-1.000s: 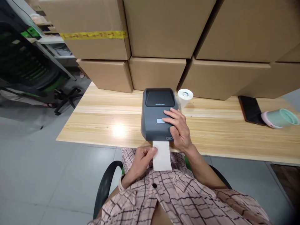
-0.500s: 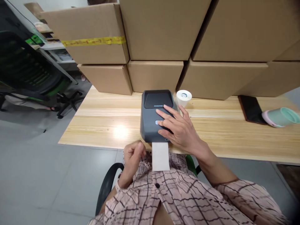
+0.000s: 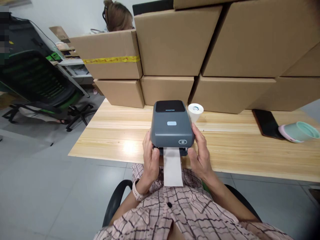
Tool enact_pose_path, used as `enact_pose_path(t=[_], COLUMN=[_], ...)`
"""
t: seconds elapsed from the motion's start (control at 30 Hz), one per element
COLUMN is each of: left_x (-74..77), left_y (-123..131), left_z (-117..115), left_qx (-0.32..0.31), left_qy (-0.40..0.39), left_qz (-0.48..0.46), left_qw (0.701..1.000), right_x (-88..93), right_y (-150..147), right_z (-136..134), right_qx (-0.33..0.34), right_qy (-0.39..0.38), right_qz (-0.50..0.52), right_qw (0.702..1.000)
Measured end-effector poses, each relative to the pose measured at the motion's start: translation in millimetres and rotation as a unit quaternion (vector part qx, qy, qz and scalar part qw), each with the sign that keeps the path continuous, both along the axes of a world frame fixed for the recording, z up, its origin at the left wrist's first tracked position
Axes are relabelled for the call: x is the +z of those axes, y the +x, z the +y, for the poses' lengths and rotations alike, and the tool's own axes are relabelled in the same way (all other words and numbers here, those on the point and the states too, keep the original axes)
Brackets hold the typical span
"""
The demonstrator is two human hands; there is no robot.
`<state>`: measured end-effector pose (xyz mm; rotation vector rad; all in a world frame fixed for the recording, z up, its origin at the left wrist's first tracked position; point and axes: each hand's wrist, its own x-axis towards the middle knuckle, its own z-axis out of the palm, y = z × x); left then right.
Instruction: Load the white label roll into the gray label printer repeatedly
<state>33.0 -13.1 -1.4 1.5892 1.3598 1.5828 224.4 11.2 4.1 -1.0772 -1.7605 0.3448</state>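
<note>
The printer (image 3: pixel 172 129) (lettering (image 3: pixel 170 110) blurred) hides the upper end of the paper (image 3: pixel 173 168).

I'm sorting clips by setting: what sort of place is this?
Probably an office or packing workspace: a boxy dark grey printer with a white paper strip at its front stands on a pale wooden table, before stacked brown cardboard boxes; a black mesh-backed swivel chair is at left.
</note>
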Motion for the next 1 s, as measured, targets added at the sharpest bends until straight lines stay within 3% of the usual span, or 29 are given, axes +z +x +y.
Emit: enact_pose_path(t=[0.1,0.17,0.27,0.37,0.47,0.7,0.8,0.9,0.93,1.0], left_x=[2.0,4.5,10.6,12.8,6.2,-7.3,-4.0,-1.4,-1.4,-2.9], left_y=[-6,-15,-32,-43,-45,-47,-49,-50,-50,-50], left_z=[23,48,91,122,132,127,126,125,125,125], left_qx=[0.078,0.092,0.024,-0.108,-0.201,-0.233,-0.239,-0.242,-0.242,-0.240], left_qy=[0.029,0.029,-0.060,-0.178,-0.208,-0.173,-0.175,-0.176,-0.176,-0.176], left_qz=[-0.093,-0.117,-0.109,-0.124,-0.155,-0.158,-0.150,-0.144,-0.141,-0.137], left_qw=[0.992,0.988,0.992,0.970,0.944,0.944,0.943,0.943,0.944,0.945], right_x=[17.1,30.2,53.0,76.0,92.6,103.0,109.2,109.9,106.7,95.0], right_y=[2,2,0,-6,-12,-15,-16,-19,-20,-21], right_z=[15,32,66,103,137,199,196,165,153,134], right_qx=[0.009,0.011,0.000,-0.006,-0.014,-0.039,-0.060,-0.083,-0.066,0.019], right_qy=[0.017,0.045,0.098,0.119,0.111,0.107,0.131,0.194,0.195,0.123], right_qz=[-0.043,-0.070,-0.088,-0.070,-0.058,-0.069,-0.064,-0.071,-0.091,-0.196], right_qw=[0.999,0.996,0.991,0.990,0.992,0.991,0.988,0.975,0.974,0.973])
